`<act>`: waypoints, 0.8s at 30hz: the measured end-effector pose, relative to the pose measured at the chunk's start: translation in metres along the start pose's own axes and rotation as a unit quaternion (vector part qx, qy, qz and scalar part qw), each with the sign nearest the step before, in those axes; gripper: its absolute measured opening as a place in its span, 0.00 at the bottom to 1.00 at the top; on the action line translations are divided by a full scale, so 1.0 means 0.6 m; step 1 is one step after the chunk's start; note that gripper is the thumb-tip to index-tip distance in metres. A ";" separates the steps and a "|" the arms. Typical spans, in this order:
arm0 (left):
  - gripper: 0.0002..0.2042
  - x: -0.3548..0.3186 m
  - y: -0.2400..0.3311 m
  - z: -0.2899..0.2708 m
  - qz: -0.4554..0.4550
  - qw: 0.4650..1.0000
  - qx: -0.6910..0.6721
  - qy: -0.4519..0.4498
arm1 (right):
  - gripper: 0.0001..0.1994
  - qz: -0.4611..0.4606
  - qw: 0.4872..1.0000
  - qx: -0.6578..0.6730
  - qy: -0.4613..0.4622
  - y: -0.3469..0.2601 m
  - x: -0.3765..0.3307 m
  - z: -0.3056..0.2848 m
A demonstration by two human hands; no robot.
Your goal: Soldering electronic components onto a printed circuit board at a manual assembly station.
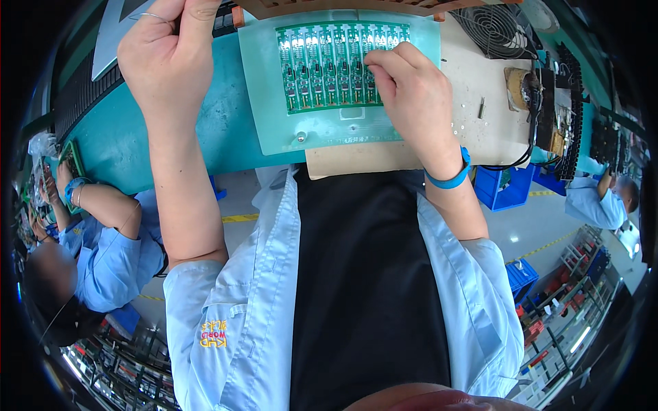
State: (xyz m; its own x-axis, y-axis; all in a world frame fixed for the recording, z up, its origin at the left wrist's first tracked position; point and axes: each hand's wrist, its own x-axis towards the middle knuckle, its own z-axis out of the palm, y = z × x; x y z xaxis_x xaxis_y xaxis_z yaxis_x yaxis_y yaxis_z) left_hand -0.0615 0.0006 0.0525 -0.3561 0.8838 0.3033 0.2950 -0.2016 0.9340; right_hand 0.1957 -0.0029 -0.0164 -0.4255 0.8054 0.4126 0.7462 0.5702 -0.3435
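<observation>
A panel of narrow green circuit boards (319, 68) joined side by side lies on a pale green fixture plate (264, 103). Small dark components run in rows across the panel. My right hand (418, 92), with a blue band at its wrist, is over the panel's right part, thumb and forefinger pinched close to the boards. Whatever is between those fingertips is too small or hidden to make out. Up at the top left, my left hand (164, 61) is closed, its fingertips partly cut off by the frame edge. A thin wire-like line shows beside its fingers; what it grips cannot be made out.
A brown rack (356, 8) spans the far edge behind the plate. At right are a round black fan grille (497, 31), a soldering stand with a yellow sponge (517, 89), cables and a small metal tip (482, 107). Co-workers sit left (110, 219) and right (596, 202).
</observation>
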 end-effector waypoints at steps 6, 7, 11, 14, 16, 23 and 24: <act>0.09 -0.001 -0.003 0.002 0.004 1.000 -0.017 0.014 | 0.06 0.037 0.999 0.027 0.008 -0.005 -0.003 -0.008; 0.09 -0.001 -0.004 0.002 0.007 1.000 -0.018 0.016 | 0.06 0.045 0.998 0.035 0.011 -0.005 -0.003 -0.009; 0.09 0.000 -0.001 -0.002 0.005 1.000 0.013 0.010 | 0.06 0.062 0.997 0.042 0.013 0.006 -0.005 -0.021; 0.09 0.000 -0.001 -0.001 0.003 1.000 0.019 0.009 | 0.07 0.067 0.997 0.047 0.011 0.007 -0.006 -0.023; 0.09 -0.001 -0.001 0.000 0.001 1.000 0.011 0.012 | 0.07 0.065 0.997 0.052 0.007 0.005 -0.007 -0.023; 0.09 -0.003 -0.002 0.000 0.002 1.000 0.008 0.014 | 0.07 0.052 0.998 0.040 -0.005 0.003 -0.006 -0.020; 0.09 -0.003 -0.004 -0.001 0.004 1.000 0.005 0.013 | 0.07 0.058 0.998 0.038 -0.007 0.001 -0.006 -0.020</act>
State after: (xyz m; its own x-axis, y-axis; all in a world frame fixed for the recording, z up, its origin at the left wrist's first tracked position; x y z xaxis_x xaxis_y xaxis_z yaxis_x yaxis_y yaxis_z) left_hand -0.0621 -0.0007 0.0496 -0.3772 0.8705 0.3162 0.3065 -0.2049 0.9296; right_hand 0.2040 -0.0071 -0.0080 -0.3458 0.8685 0.3552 0.7504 0.4832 -0.4510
